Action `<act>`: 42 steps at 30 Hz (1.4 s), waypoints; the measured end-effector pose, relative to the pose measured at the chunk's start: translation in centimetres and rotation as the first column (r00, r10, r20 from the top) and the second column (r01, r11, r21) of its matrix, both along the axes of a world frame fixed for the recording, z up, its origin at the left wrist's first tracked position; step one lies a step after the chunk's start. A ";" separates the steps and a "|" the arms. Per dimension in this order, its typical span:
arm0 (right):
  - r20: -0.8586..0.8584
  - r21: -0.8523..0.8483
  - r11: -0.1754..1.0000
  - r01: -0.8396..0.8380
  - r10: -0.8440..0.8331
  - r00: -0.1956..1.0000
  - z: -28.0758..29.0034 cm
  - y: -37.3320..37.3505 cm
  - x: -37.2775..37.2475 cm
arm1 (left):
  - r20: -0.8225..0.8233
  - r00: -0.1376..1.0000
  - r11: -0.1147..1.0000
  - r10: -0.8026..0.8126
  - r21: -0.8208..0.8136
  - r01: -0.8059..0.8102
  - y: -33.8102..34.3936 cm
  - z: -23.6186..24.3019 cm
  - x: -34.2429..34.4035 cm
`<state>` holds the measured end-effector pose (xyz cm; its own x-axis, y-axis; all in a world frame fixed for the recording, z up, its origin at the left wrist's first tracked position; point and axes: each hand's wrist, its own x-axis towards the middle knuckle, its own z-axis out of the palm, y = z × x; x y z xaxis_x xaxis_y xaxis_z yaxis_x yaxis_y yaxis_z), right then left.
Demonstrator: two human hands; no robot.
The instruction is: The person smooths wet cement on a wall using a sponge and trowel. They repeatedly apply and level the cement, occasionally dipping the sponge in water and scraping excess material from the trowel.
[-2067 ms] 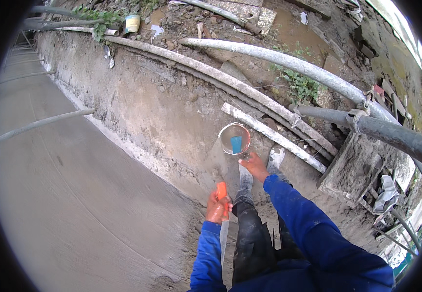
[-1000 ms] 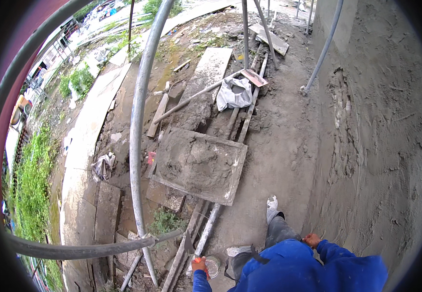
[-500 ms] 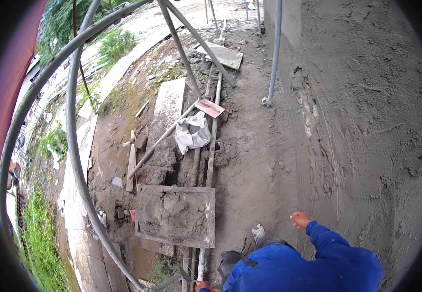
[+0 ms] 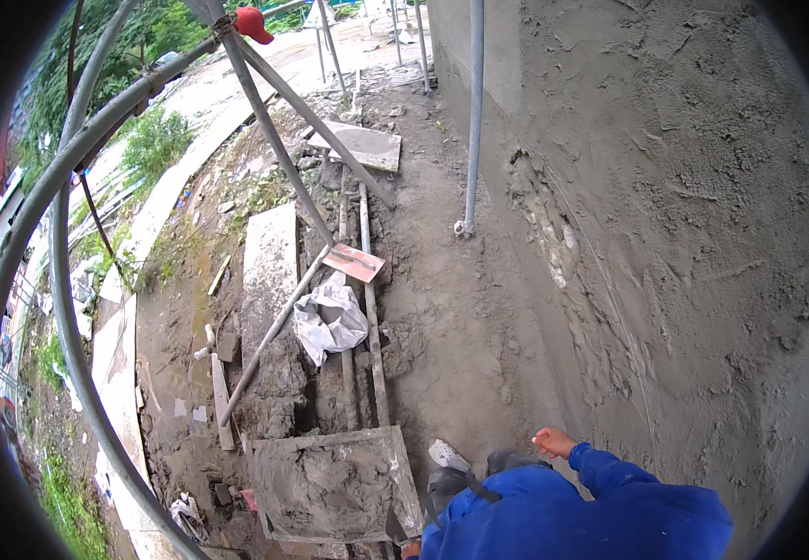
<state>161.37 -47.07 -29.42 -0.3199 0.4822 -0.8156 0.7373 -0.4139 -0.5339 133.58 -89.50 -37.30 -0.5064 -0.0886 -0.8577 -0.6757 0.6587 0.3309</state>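
Note:
My left hand (image 4: 411,551) shows only in part at the lower edge, closed round what looks like a trowel (image 4: 395,527) with a dark, narrow blade. The blade lies over the near right corner of a mortar board (image 4: 269,490) heaped with wet grey mortar (image 4: 330,481). Most of the left fingers are hidden. In front of my blue right sleeve, my right hand (image 4: 554,442) hangs with its fingers curled in; I see nothing held in it. It is beside the grey plastered wall (image 4: 703,280), apart from it. My shoe (image 4: 448,455) stands on the muddy ground right of the board.
A pinkish-orange plastering float (image 4: 355,262) and a white sack (image 4: 330,322) lie ahead, by long pipes (image 4: 375,364). Scaffold poles (image 4: 274,140) rise at left; an upright pole (image 4: 476,121) stands near the wall. A red cap (image 4: 253,25) hangs on the scaffold. Another board (image 4: 358,145) lies farther off.
The mortar board, sack and float now sit lower and farther left in view. The red cap has come into sight. My left hand and its tool are now against the board's corner.

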 end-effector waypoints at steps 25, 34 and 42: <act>-0.122 0.144 0.989 -0.042 0.059 0.991 -0.6 27.5 -38.5 | -0.174 0.944 0.956 -0.279 -0.146 0.255 18.7 -10.0 -20.6; 0.049 0.357 0.727 -0.587 0.613 0.789 -21.2 48.2 -74.2 | 0.172 0.902 0.893 0.395 -0.304 -0.332 33.2 1.3 -23.9; -0.103 0.649 0.530 -0.546 0.772 0.627 -35.0 54.3 -97.6 | -0.136 0.989 0.944 0.066 -0.312 -0.106 39.7 -2.5 -19.9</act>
